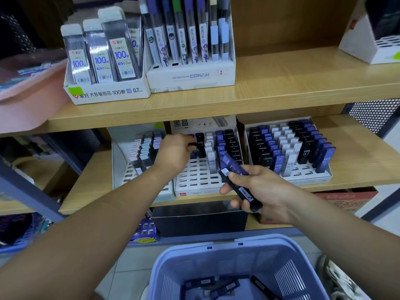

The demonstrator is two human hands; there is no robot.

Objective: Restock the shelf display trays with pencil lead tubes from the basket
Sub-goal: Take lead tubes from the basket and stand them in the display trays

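A white slotted display tray [194,180] sits in the middle of the lower shelf, its back rows filled with black, white and blue lead tubes. My left hand [173,151] reaches into the tray's back left and pinches a black lead tube [195,146] there. In front of the tray, my right hand [257,189] grips a small bunch of blue and black lead tubes [238,180]. A lilac plastic basket [236,269] stands on the floor below, with several dark tubes [218,285] lying in its bottom.
A fuller tray [307,178] of tubes stands to the right on the same shelf, a half-filled one [123,172] to the left. The upper shelf holds two white boxes of lead packs [108,92], [190,79]. A pink bin [28,98] juts in at left.
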